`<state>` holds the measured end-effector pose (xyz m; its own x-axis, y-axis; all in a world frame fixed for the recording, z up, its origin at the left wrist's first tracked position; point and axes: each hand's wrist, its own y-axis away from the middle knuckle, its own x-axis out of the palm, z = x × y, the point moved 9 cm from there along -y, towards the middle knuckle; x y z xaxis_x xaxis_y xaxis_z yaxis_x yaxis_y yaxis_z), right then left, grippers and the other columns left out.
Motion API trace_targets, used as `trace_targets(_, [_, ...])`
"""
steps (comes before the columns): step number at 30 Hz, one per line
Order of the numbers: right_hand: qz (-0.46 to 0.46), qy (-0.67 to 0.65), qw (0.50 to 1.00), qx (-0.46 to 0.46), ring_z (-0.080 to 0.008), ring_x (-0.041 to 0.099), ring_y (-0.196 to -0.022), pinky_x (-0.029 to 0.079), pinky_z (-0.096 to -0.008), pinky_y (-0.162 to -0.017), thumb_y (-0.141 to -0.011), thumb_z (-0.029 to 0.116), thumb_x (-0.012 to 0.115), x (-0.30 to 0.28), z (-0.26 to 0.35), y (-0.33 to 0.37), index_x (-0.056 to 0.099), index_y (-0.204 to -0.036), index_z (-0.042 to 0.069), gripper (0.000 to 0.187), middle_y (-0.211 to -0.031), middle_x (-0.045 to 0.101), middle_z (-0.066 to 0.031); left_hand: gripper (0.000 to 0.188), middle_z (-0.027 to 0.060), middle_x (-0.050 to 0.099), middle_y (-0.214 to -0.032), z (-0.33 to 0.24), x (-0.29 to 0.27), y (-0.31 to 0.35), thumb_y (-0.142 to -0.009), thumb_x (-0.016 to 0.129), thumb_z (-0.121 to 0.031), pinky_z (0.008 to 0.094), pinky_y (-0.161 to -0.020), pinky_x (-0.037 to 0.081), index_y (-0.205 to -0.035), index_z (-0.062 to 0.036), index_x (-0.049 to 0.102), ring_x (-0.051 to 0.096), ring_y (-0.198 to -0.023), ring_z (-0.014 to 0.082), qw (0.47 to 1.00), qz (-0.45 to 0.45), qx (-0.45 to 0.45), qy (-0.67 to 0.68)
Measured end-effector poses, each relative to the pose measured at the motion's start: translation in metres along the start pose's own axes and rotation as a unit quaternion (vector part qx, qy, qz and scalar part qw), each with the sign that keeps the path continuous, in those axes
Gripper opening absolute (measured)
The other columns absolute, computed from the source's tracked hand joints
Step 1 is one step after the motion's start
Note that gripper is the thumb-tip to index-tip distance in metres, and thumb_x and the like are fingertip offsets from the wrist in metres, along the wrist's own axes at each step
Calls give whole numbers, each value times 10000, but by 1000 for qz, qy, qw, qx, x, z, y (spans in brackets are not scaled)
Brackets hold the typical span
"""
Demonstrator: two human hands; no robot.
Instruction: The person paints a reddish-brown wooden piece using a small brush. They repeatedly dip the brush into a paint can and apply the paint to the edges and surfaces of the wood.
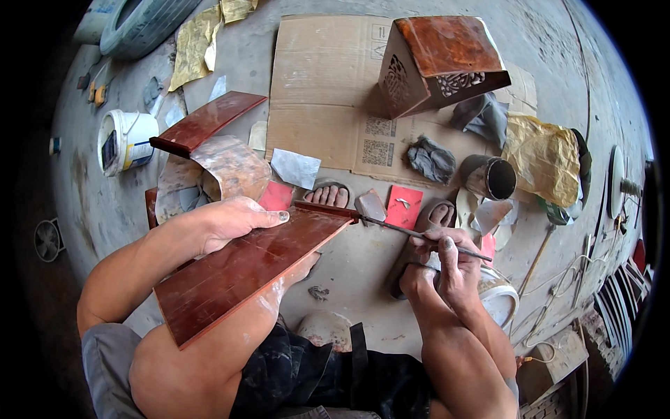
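Observation:
A glossy red-brown wooden board (244, 269) lies slanted across my left thigh, with a raised strip along its far end. My left hand (237, 222) grips its far left edge, thumb on top. Between the fingers of my right hand (450, 269) is a thin dark rod-like tool (398, 228), and its left tip meets the right end of the strip. Whether that tool is a file or a brush, I cannot tell. A small worn block (370, 205) and a red sheet of sandpaper (403, 207) lie on the floor just beyond.
Beyond my hands, a brown wooden house-shaped box (447, 52) with fretwork stands on flattened cardboard (317, 84). Another red-brown panel (209, 122) rests over a stained curved support (234, 167). Around them are a white bucket (132, 140), grey cloth (431, 159) and a dark tin (488, 177).

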<state>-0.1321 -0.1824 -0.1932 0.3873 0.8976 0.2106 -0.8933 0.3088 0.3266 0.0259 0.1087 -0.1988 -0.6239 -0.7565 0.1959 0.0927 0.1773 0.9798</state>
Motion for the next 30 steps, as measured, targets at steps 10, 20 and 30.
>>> trace_targets(10, [-5,7,1000,-8,-128,627,-788,526,-273,-739,-1063,129,465,-5,-2,3,639,-1093,-21,232,-987,728,-128,342,132,714,-1013,-1,1,-3,-989,647,-259,335,-683,592,-1076,71,665,696,-828,183,1000,4,5,3])
trace_targets(20, [37,49,998,-6,-165,626,-827,512,-311,-744,-1076,187,455,0,1,5,604,-1109,-15,254,-1014,711,-167,327,135,714,-1011,0,-1,-1,-991,642,-253,334,-686,597,-1084,61,662,700,-826,186,1000,-3,1,12])
trace_targets(30, [36,30,999,-3,-154,628,-829,510,-299,-741,-1074,192,466,4,1,2,606,-1103,-16,252,-1006,709,-162,339,135,713,-1015,5,0,-7,-988,647,-261,342,-699,592,-1090,62,662,693,-839,177,999,20,-2,28])
